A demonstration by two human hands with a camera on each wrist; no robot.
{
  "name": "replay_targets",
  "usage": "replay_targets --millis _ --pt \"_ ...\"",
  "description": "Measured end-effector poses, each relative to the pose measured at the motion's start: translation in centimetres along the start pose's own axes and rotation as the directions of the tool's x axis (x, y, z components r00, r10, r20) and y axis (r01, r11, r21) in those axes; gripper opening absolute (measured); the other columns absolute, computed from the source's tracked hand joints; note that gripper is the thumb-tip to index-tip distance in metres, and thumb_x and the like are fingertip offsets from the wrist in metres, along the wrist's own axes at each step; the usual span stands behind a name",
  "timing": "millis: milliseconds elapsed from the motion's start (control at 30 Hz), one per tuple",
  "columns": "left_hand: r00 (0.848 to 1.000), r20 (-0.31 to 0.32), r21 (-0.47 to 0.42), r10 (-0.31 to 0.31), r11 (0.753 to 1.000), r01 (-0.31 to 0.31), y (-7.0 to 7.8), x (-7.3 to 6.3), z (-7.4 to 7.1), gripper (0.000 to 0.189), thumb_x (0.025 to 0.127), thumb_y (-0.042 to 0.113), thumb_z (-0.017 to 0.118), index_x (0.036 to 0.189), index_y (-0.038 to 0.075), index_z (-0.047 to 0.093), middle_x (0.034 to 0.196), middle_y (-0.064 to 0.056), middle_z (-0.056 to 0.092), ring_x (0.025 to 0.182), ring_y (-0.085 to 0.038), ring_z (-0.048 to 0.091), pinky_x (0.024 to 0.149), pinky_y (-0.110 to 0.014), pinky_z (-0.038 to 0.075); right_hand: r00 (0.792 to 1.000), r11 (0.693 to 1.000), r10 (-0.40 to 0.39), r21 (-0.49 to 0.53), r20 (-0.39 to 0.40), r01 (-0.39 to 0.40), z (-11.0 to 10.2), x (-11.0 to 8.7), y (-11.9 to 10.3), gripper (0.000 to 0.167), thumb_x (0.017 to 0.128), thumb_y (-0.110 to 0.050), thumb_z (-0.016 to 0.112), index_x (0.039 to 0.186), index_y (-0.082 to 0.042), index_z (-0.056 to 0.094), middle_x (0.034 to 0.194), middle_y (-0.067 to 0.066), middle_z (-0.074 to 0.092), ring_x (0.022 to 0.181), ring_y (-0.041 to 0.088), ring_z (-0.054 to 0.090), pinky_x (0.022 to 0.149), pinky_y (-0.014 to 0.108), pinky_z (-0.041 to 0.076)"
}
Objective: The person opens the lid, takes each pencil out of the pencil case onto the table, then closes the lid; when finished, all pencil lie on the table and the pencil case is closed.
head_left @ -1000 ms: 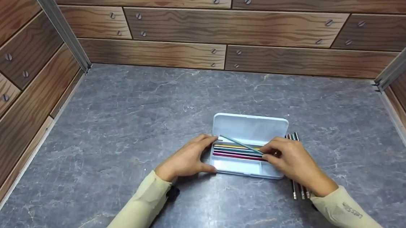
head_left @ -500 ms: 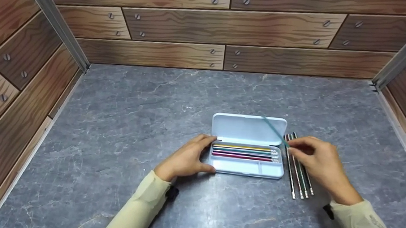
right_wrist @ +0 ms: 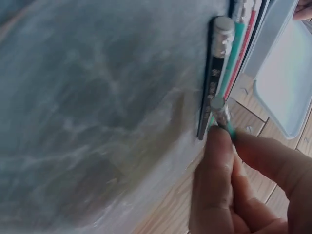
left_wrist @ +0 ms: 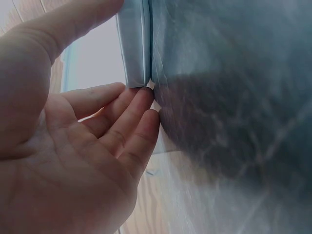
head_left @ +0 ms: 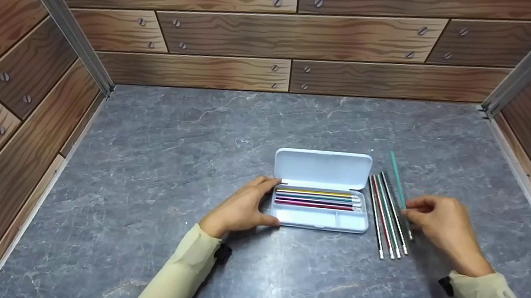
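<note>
An open white pencil case lies on the table, its lid tipped back. Inside, several pencils lie side by side in the rear compartment; the front ones hold nothing. My left hand holds the case's left end, thumb at the front corner and fingers at the rear corner. To the right, my right hand pinches a teal pencil between thumb and fingertips, near its eraser end in the right wrist view. That pencil is beside a row of loose pencils, slightly tilted.
The loose pencils lie roughly parallel just right of the case, erasers toward me. Wood-patterned walls enclose the grey marbled table at the back and both sides.
My right hand has carried the teal pencil rightward out of the case, over the loose pencils to their right side, turning it nearly in line with them. My left hand stays at the case.
</note>
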State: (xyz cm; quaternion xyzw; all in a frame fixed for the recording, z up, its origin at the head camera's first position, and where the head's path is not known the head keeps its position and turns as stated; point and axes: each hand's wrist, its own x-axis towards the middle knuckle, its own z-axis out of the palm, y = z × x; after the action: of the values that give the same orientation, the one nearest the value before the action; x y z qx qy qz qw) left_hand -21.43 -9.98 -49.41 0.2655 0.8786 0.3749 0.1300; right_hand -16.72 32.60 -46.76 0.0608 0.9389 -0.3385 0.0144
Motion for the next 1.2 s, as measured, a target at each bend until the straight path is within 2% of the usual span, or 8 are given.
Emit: replay_targets --millis 133,367,600,1033,1100,1200 --pt "1.000 0.003 -0.003 -0.005 1.000 0.005 -0.02 0.00 0.05 0.099 0.087 0.023 0.097 0.169 0.001 0.045 0.161 -0.014 0.057 0.154 -0.033 0.054 0.137 -0.051 0.040 0.995 0.998 0.070 -0.002 0.077 -0.070 -0.06 -0.06 0.52 0.033 0.096 -0.014 0.083 0.116 0.011 0.080 0.092 0.016 0.085 0.069 0.007 0.075 0.058 0.022 0.058" --pt "1.000 0.003 0.003 0.000 1.000 0.000 -0.13 -0.03 0.13 0.099 0.087 0.024 0.096 0.169 0.001 0.046 0.162 -0.014 0.057 0.154 -0.034 0.053 0.137 -0.052 0.039 0.980 0.993 0.117 -0.025 0.159 -0.115 0.03 -0.09 0.64 0.035 0.096 -0.015 0.083 0.118 0.011 0.079 0.095 0.016 0.085 0.071 0.008 0.076 0.061 0.023 0.060" --pt "1.000 0.000 0.009 -0.006 1.000 0.006 -0.06 0.03 0.11 0.099 0.087 0.023 0.096 0.169 0.001 0.045 0.161 -0.013 0.057 0.154 -0.032 0.054 0.137 -0.050 0.040 0.980 0.993 0.118 -0.036 0.161 -0.114 0.07 -0.42 0.62 0.036 0.097 -0.020 0.082 0.119 0.009 0.080 0.097 0.015 0.086 0.074 0.008 0.077 0.063 0.021 0.060" --pt "1.000 0.010 0.008 -0.017 1.000 0.017 0.14 -0.03 -0.04 0.099 0.088 0.024 0.095 0.170 0.003 0.044 0.163 -0.013 0.056 0.156 -0.033 0.051 0.138 -0.051 0.037 0.983 0.996 0.093 -0.009 0.158 -0.093 0.16 -0.60 0.61 0.034 0.100 -0.014 0.079 0.120 0.013 0.078 0.100 0.022 0.085 0.073 0.009 0.078 0.062 0.022 0.065" --pt "1.000 0.008 0.004 -0.012 1.000 0.012 0.15 -0.05 -0.05 0.098 0.088 0.024 0.096 0.170 0.002 0.045 0.162 -0.013 0.056 0.155 -0.034 0.052 0.138 -0.051 0.038 0.987 0.996 0.082 -0.027 0.135 -0.079 0.19 -0.62 0.41 0.034 0.100 -0.016 0.079 0.121 0.011 0.079 0.099 0.021 0.085 0.073 0.011 0.078 0.061 0.023 0.063" --pt "1.000 0.003 -0.001 -0.008 1.000 0.008 0.13 -0.11 0.00 0.098 0.087 0.023 0.096 0.169 0.002 0.046 0.161 -0.014 0.057 0.155 -0.034 0.052 0.137 -0.052 0.038 0.998 0.997 0.003 -0.082 0.060 0.002 0.53 -0.58 -0.04 0.035 0.101 -0.020 0.079 0.124 0.007 0.080 0.105 0.022 0.085 0.083 0.022 0.080 0.073 0.033 0.064"
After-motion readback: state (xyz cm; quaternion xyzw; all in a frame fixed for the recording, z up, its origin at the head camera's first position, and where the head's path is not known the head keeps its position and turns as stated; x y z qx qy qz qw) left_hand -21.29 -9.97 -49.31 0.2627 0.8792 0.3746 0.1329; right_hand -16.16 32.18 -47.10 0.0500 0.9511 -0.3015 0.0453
